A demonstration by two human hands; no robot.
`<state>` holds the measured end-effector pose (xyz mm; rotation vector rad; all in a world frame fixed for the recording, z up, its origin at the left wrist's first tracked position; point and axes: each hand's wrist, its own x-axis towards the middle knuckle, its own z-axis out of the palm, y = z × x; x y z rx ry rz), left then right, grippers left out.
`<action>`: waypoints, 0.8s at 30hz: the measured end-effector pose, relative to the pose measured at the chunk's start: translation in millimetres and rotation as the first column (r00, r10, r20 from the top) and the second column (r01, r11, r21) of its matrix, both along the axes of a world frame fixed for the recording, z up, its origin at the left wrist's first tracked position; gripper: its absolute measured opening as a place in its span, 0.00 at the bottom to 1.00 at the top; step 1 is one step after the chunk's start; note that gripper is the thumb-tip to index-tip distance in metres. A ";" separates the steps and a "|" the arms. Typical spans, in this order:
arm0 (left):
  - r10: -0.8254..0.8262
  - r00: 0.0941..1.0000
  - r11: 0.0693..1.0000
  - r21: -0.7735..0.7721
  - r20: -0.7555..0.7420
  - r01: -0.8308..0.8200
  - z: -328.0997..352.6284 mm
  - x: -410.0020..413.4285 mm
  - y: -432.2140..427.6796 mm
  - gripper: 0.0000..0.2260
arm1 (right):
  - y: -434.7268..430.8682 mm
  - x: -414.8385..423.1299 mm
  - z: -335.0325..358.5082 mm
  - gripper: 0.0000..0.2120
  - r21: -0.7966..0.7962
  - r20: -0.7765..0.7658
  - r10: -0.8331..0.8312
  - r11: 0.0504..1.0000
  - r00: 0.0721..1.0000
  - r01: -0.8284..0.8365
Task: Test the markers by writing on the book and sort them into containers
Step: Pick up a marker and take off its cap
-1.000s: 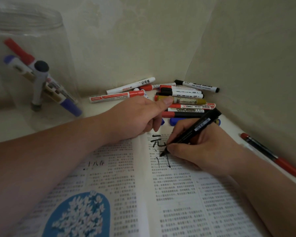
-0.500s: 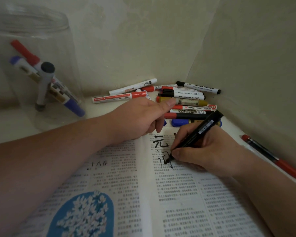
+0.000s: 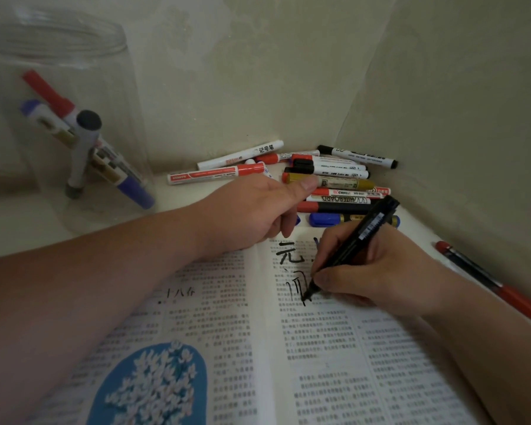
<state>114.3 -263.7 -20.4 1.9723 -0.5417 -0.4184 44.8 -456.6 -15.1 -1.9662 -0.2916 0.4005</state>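
An open book (image 3: 334, 357) of printed text lies in front of me. My right hand (image 3: 383, 271) grips an uncapped black marker (image 3: 364, 233) like a pen, its tip on the right page beside black handwritten strokes (image 3: 292, 256). My left hand (image 3: 252, 210) rests on the book's top edge by the spine, fingers curled under and thumb laid forward; nothing shows inside it. A pile of several markers (image 3: 334, 182) in red, black, gold and blue lies just beyond the book in the corner. A clear jar (image 3: 129, 96) at the left holds three markers (image 3: 83, 139).
A red and black pen (image 3: 488, 280) lies on the surface right of the book, along the right wall. Walls close in behind and to the right. Two long white-and-red markers (image 3: 218, 173) lie between the jar and the pile.
My right hand has drawn more strokes, moving the marker tip down and slightly right on the page. My left hand has stayed in place.
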 end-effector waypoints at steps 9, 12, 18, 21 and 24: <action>-0.002 1.000 1.000 -0.009 -0.007 0.002 -0.3 0.2 0.2 0.33 | 2.5 -0.3 -2.8 0.05 0.016 0.057 -0.108 0.994 0.993 0.107; -0.009 1.000 1.000 -0.017 -0.009 0.009 0.5 -0.4 0.7 0.33 | 2.1 0.1 -3.1 0.04 -0.017 0.086 -0.077 0.997 0.993 0.079; -0.006 1.000 1.000 -0.026 0.005 0.006 1.2 -0.8 0.5 0.33 | 3.0 -3.4 1.8 0.03 -0.024 0.082 -0.016 1.000 0.996 0.018; -0.009 1.000 0.999 -0.031 0.015 0.009 0.9 -1.1 0.4 0.33 | 4.3 -2.8 2.6 0.03 -0.056 0.085 -0.029 0.998 0.996 0.034; -0.031 0.999 0.999 -0.032 0.014 0.031 1.8 -0.9 0.7 0.32 | 4.3 -0.2 2.7 0.05 -0.065 0.077 -0.060 0.996 0.995 0.065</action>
